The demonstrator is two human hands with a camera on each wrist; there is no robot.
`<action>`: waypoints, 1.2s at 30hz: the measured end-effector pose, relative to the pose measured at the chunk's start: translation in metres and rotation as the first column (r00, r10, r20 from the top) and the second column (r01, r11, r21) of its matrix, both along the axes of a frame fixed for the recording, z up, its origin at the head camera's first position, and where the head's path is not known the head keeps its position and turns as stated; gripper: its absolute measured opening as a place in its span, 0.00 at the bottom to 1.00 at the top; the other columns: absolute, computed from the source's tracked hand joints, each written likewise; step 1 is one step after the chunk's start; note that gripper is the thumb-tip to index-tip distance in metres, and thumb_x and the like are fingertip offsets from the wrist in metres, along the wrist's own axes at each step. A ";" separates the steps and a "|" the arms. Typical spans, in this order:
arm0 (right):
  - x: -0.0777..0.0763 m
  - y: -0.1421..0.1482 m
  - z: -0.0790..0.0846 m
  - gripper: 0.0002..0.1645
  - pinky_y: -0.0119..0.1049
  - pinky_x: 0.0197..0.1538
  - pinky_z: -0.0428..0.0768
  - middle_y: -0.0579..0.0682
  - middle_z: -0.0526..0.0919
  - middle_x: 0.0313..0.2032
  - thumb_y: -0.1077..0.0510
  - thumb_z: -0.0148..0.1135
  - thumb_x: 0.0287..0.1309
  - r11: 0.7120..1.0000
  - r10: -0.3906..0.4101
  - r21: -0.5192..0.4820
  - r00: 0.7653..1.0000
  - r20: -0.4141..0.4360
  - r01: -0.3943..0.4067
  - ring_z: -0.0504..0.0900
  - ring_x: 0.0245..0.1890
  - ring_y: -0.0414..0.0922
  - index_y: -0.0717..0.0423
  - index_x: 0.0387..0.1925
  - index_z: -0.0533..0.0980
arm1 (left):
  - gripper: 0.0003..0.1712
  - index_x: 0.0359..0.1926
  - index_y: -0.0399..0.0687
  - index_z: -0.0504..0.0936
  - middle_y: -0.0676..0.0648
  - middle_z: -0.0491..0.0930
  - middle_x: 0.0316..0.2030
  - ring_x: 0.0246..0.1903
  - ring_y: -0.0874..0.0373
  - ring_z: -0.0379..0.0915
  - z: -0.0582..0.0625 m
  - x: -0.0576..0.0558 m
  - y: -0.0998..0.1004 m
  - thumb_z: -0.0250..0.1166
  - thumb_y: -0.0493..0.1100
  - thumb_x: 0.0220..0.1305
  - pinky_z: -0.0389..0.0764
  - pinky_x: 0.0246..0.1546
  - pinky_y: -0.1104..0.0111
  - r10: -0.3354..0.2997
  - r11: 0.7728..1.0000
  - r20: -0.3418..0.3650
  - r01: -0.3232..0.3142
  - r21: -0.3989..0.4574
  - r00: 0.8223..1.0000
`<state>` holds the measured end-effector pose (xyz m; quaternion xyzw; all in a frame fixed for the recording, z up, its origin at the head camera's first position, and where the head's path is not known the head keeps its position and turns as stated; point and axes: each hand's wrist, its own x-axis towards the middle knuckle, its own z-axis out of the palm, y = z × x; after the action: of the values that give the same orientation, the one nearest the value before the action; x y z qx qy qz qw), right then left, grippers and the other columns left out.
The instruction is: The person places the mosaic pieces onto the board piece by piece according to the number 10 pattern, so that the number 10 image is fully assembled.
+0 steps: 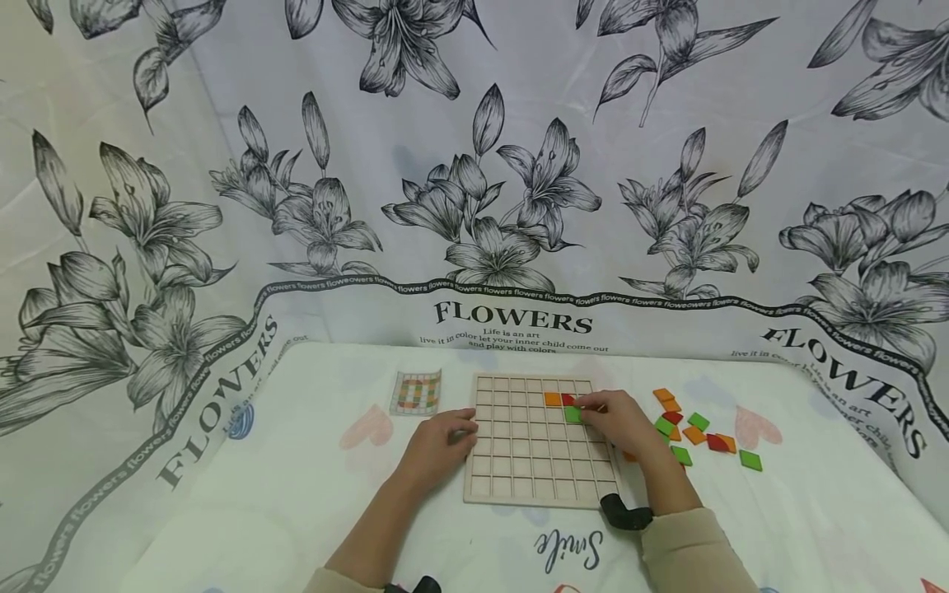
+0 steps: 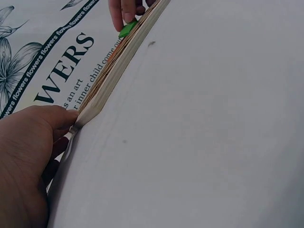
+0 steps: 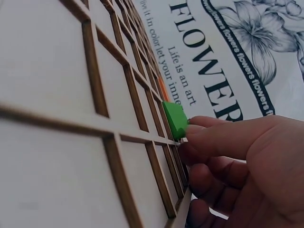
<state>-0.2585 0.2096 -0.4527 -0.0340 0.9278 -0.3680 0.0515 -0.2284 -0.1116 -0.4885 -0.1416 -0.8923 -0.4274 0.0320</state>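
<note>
A wooden grid board (image 1: 519, 461) lies on the cloth. In its upper right part an orange tile (image 1: 552, 399) and a red tile (image 1: 567, 399) sit side by side in cells. My right hand (image 1: 623, 424) pinches a green square tile (image 1: 573, 414) just below the red one. The right wrist view shows this green tile (image 3: 175, 119) tilted over the grid, with thumb and fingers at its edge. At the board's left edge rests my left hand (image 1: 437, 445), its thumb touching the rim (image 2: 88, 113); the other fingers are partly hidden beside it.
Loose orange, green and red tiles lie scattered right of the board, among them a green tile (image 1: 750, 460) and an orange tile (image 1: 694, 434). A small pattern card (image 1: 418, 392) lies to the upper left. Behind hangs a flower-printed curtain (image 1: 519, 247).
</note>
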 end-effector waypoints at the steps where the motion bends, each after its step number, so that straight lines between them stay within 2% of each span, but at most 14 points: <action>1: 0.000 0.000 -0.001 0.13 0.37 0.41 0.76 0.48 0.84 0.43 0.57 0.62 0.65 1.000 0.006 0.001 1.000 0.001 -0.006 0.75 0.38 0.45 0.49 0.49 0.84 | 0.08 0.43 0.52 0.88 0.56 0.80 0.59 0.65 0.53 0.70 0.000 0.000 0.000 0.68 0.43 0.62 0.70 0.67 0.53 0.000 1.000 0.000 0.000 0.000 1.000; 8: -0.001 -0.001 -0.006 0.11 0.45 0.49 0.78 0.48 0.83 0.47 0.59 0.64 0.62 1.000 0.025 0.010 1.000 -0.009 -0.025 0.76 0.41 0.45 0.48 0.45 0.85 | 0.08 0.43 0.51 0.88 0.56 0.80 0.59 0.65 0.52 0.70 0.000 0.000 0.000 0.68 0.43 0.62 0.70 0.67 0.53 -0.003 1.000 -0.006 0.003 0.000 1.000; 14: 0.001 0.004 -0.003 0.13 0.37 0.41 0.77 0.48 0.84 0.41 0.58 0.63 0.63 1.000 0.017 0.006 0.999 -0.033 -0.016 0.75 0.37 0.44 0.49 0.49 0.84 | 0.08 0.43 0.52 0.88 0.56 0.80 0.58 0.64 0.52 0.71 -0.001 0.001 0.000 0.68 0.43 0.62 0.70 0.67 0.53 -0.005 1.000 -0.006 0.005 -0.002 1.000; 17: -0.001 0.014 0.002 0.15 0.36 0.37 0.76 0.50 0.83 0.40 0.58 0.61 0.65 0.999 -0.030 0.017 0.996 -0.087 0.032 0.76 0.37 0.46 0.52 0.52 0.82 | 0.09 0.43 0.52 0.88 0.56 0.80 0.58 0.64 0.52 0.71 -0.001 0.001 0.000 0.68 0.43 0.62 0.70 0.67 0.54 -0.003 1.000 -0.018 0.003 -0.009 1.000; 20: -0.002 0.027 0.004 0.16 0.37 0.40 0.76 0.52 0.83 0.42 0.58 0.60 0.66 0.992 -0.119 0.033 0.985 -0.123 0.124 0.76 0.39 0.47 0.52 0.54 0.81 | 0.09 0.43 0.51 0.88 0.56 0.80 0.58 0.64 0.52 0.71 0.000 0.001 0.000 0.68 0.42 0.62 0.70 0.67 0.53 0.000 1.000 -0.027 -0.001 -0.010 1.000; 23: -0.002 0.038 0.005 0.18 0.40 0.43 0.78 0.54 0.83 0.44 0.57 0.60 0.66 0.983 -0.173 0.043 0.977 -0.121 0.179 0.76 0.41 0.49 0.53 0.56 0.79 | 0.09 0.44 0.51 0.88 0.56 0.80 0.59 0.64 0.52 0.70 0.001 0.001 0.000 0.68 0.43 0.62 0.70 0.67 0.53 0.003 1.000 -0.022 -0.003 -0.010 1.000; 26: -0.001 0.046 0.004 0.19 0.44 0.46 0.80 0.56 0.83 0.47 0.57 0.61 0.65 0.978 -0.191 0.058 0.974 -0.125 0.199 0.77 0.44 0.51 0.55 0.57 0.79 | 0.09 0.44 0.52 0.88 0.56 0.80 0.59 0.65 0.52 0.70 0.001 0.001 0.000 0.68 0.43 0.62 0.70 0.67 0.53 0.005 1.000 -0.016 -0.005 -0.014 1.000; 29: 0.000 0.050 0.002 0.21 0.50 0.49 0.81 0.61 0.80 0.51 0.57 0.61 0.65 0.975 -0.200 0.073 0.975 -0.102 0.207 0.76 0.48 0.56 0.56 0.58 0.77 | 0.09 0.44 0.52 0.88 0.56 0.80 0.59 0.65 0.52 0.70 0.001 0.002 0.000 0.68 0.43 0.62 0.69 0.67 0.53 0.005 1.000 -0.009 -0.005 -0.011 1.000; 33: 0.000 0.052 0.000 0.27 0.60 0.58 0.76 0.66 0.76 0.57 0.55 0.59 0.66 0.975 -0.193 0.112 0.981 -0.009 0.192 0.74 0.55 0.62 0.60 0.64 0.72 | 0.09 0.43 0.52 0.88 0.56 0.80 0.59 0.65 0.52 0.70 0.002 0.002 0.000 0.68 0.43 0.62 0.69 0.67 0.52 0.006 1.000 -0.007 -0.006 -0.010 1.000; 36: 0.001 0.052 0.000 0.32 0.62 0.60 0.74 0.69 0.75 0.57 0.53 0.58 0.66 0.973 -0.160 0.174 0.987 0.029 0.153 0.74 0.55 0.63 0.66 0.66 0.67 | 0.09 0.43 0.52 0.88 0.56 0.80 0.59 0.65 0.52 0.70 0.001 0.002 0.000 0.68 0.43 0.62 0.69 0.67 0.53 0.005 1.000 -0.010 -0.005 -0.008 1.000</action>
<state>-0.2577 0.2618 -0.4529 0.0516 0.9544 -0.2908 0.0448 -0.2261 -0.1115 -0.4870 -0.1415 -0.8942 -0.4231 0.0372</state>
